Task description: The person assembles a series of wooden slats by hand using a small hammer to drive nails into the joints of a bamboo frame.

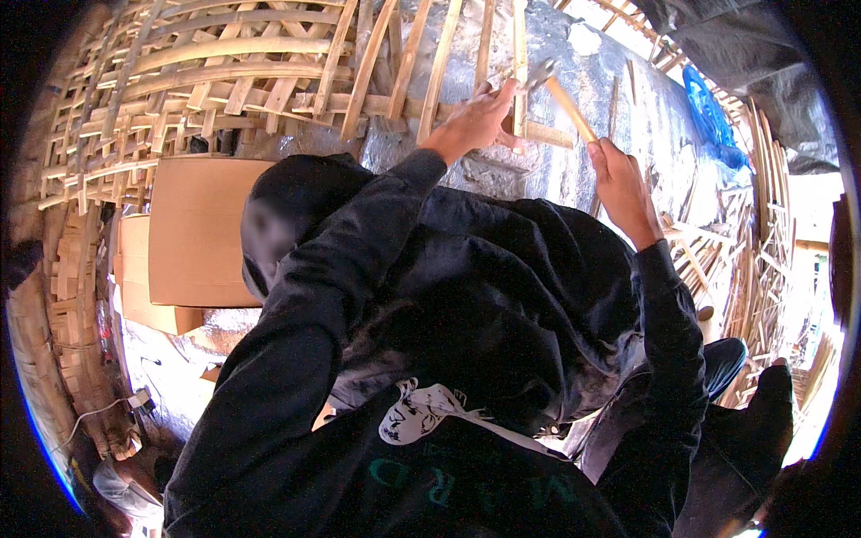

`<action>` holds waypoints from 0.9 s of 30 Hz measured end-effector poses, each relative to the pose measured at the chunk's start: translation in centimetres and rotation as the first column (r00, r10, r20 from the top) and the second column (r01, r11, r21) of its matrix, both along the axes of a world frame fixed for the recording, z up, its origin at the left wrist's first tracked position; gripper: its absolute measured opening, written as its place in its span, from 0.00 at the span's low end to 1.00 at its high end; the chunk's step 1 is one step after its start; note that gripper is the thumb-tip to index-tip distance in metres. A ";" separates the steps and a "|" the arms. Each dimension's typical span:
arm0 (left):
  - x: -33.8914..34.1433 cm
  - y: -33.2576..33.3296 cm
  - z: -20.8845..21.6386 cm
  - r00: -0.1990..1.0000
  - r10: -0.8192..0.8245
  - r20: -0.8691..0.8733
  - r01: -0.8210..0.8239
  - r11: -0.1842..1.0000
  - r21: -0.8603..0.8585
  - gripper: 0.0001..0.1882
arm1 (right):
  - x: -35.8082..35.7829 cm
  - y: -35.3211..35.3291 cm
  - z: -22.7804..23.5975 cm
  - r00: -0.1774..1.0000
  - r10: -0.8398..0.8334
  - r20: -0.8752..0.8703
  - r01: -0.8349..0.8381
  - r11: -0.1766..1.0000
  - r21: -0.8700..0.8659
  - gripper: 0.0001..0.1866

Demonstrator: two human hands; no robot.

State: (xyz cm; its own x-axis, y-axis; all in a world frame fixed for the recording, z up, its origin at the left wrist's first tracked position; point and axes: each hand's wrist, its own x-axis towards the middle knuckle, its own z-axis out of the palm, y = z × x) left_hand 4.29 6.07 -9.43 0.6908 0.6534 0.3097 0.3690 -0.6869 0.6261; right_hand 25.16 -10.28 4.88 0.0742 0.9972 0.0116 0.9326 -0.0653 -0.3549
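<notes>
At the lower edge, a black top point(502, 484) with a pale printed picture is seen. Just beyond it, a person in black point(502, 269) is bent over, the hood turned to the left. Past the hood, a large cardboard box point(211, 233) is set beside a smaller carton point(136, 269). Shiny grey sheeting point(574, 175) is spread behind, and loose bamboo strips point(704, 260) are heaped at the right. Farther off, the upper left is filled by a woven bamboo lattice point(224, 70); at the upper right, blue plastic point(708, 108) is hung below a dark sheet point(731, 40).

The wooden handle of a hammer point(571, 109) is clamped in the right hand point(621, 193), fingers wrapped around its lower end. The left hand point(475, 121) is placed at an upright strip point(520, 40), above a short crosspiece point(550, 134). Its thumb and fingers are held apart – whether anything is pinched there cannot be told. The hammer's head is held just beside the left fingertips.

Both arms are stretched forward over the bent person. The left sleeve point(305, 305) is slanted up to the right; the right sleeve point(668, 332) is raised more steeply – the hammer tilted up and leftward.
</notes>
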 end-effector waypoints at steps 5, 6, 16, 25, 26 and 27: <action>1.2 -0.7 0.4 0.997 0.023 -0.068 -0.024 0.999 -0.022 0.58 | 3.3 0.4 -0.5 0.998 0.063 -0.001 -0.062 0.989 -0.135 0.20; 0.7 -0.3 -0.6 0.994 0.067 -0.087 -0.065 0.998 0.028 0.58 | 1.8 0.8 1.2 0.998 0.052 0.023 -0.047 0.986 -0.159 0.21; 0.4 0.1 -1.9 0.998 0.067 0.012 -0.068 0.989 0.131 0.62 | 0.1 0.3 1.4 1.000 0.007 0.011 -0.006 0.999 -0.054 0.20; 0.2 0.1 0.4 0.986 0.022 -0.165 -0.048 0.987 -0.155 0.53 | 1.3 -1.5 -2.7 0.996 -0.085 -0.016 0.086 0.994 0.063 0.19; -0.1 0.0 -0.3 0.995 0.041 -0.096 -0.051 0.994 -0.098 0.52 | 0.5 -1.5 -3.3 0.988 -0.145 -0.055 0.150 0.984 0.097 0.19; -0.5 0.3 -0.7 0.998 0.051 -0.027 -0.052 0.998 -0.037 0.51 | -0.3 -1.2 -3.4 0.972 -0.213 -0.101 0.220 0.973 0.064 0.20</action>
State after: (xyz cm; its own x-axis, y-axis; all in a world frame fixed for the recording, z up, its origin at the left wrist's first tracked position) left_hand 3.83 6.38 -10.13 0.6634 0.6993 0.2663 0.4202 -0.6426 0.6407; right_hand 24.90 -11.51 1.45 0.2927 0.9538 0.0677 0.8619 -0.2325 -0.4507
